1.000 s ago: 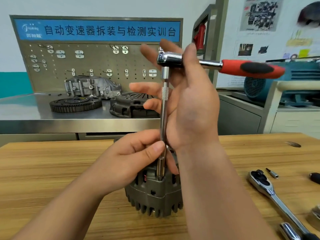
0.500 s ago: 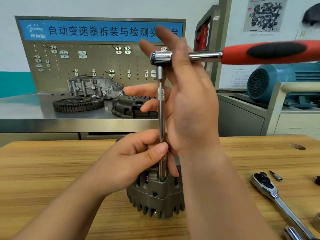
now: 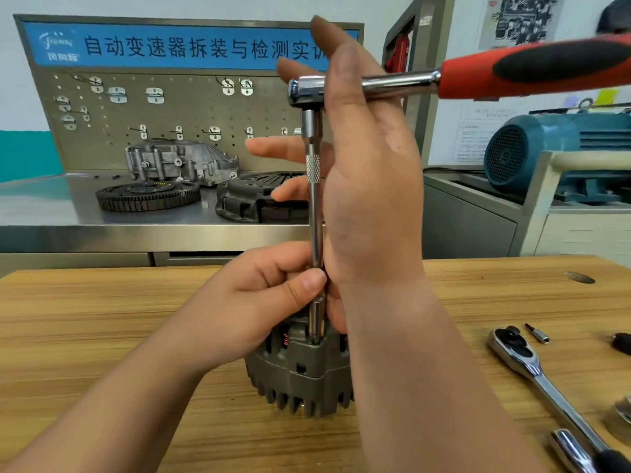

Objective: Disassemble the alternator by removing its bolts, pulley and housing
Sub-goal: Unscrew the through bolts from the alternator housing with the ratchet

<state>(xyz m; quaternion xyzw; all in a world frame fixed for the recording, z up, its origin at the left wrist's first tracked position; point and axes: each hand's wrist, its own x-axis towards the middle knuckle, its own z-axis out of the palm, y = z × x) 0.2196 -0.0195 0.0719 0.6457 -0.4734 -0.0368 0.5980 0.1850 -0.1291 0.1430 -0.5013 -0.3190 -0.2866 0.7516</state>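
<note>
Alternator (image 3: 300, 373) upright on the table (image 3: 102, 319), my left hand (image 3: 252, 302) pinching the extension (image 3: 314, 206) low, right hand (image 3: 372, 199) straight-fingered against the ratchet (image 3: 512, 70). Risk: loose hold, extension tips off the bolt.

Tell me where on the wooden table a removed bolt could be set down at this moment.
Free: the wooden table left of the alternator, out to its left edge, and the far strip right of it up to the knot mark. Crowded: the near right, where a ratchet, a small bit and a dark object lie.
</note>
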